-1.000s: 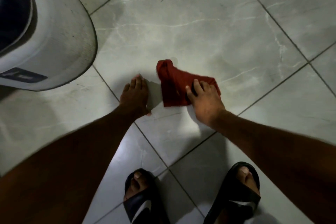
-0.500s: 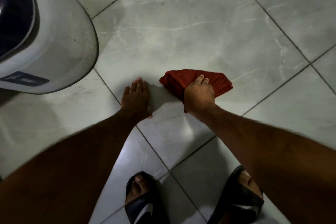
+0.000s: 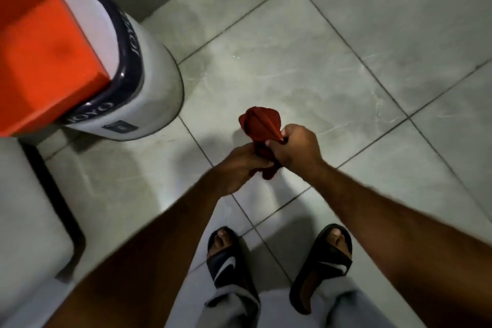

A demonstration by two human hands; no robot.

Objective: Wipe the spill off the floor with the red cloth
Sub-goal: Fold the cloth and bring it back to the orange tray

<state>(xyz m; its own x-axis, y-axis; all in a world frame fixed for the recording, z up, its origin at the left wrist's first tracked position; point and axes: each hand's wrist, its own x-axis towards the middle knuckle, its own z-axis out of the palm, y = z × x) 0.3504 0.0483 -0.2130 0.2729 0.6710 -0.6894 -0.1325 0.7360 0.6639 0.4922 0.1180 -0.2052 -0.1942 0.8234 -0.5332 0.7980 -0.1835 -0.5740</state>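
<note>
The red cloth [image 3: 259, 125] is bunched up and held in the air above the grey tiled floor [image 3: 306, 82]. My right hand [image 3: 295, 148] grips it from the right, fingers closed around a fold. My left hand [image 3: 237, 168] holds its lower part from the left; some cloth hangs below between the two hands. A few small bright wet specks [image 3: 235, 57] show on the tile farther ahead. No larger puddle is visible.
A white bucket with a dark blue rim [image 3: 149, 93] stands at the left, with an orange plastic piece [image 3: 40, 53] over it. A pale object with a dark edge [image 3: 32, 208] sits at the lower left. My feet in black slides [image 3: 229, 266] stand below.
The cloth has left the floor: my right hand lifted it and my left hand came off the tile to grasp it too. The view has risen and pulled back.
</note>
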